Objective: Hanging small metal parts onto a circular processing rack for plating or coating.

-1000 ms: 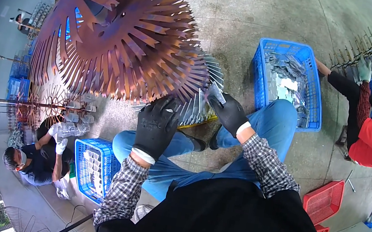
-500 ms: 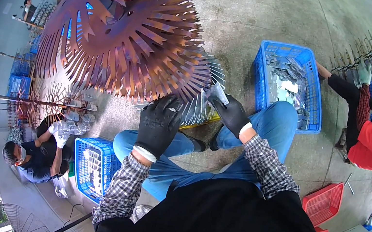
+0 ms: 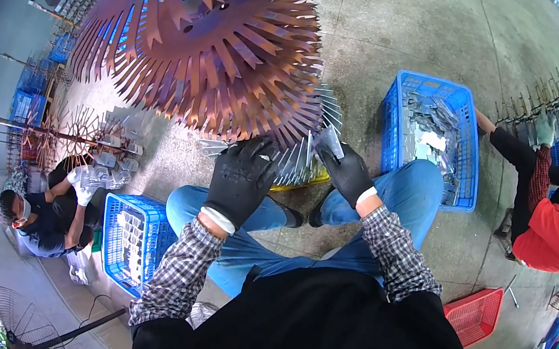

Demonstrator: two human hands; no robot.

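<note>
A tiered rack of purple-brown toothed metal discs (image 3: 240,57) stands before me. Silvery flat metal plates (image 3: 292,165) fan out around its lowest tier. My right hand (image 3: 348,179), black-gloved, grips a small flat metal plate (image 3: 330,142) between thumb and fingers, beside the rack's lower right edge. At the rack's near rim is my left hand (image 3: 242,179), also black-gloved, back facing up. Its fingers are curled in toward the teeth, and their tips are partly hidden, so what they pinch does not show.
A blue crate (image 3: 475,155) full of loose metal plates stands by my right knee. Another blue crate (image 3: 135,243) with plates sits at my left. A red basket (image 3: 476,315) lies at the right. Co-workers sit on both sides, near racks of hooks.
The view has shifted slightly, so the rack sits farther right and higher in the picture. My right hand still grips the plate; my left stays at the rim.
</note>
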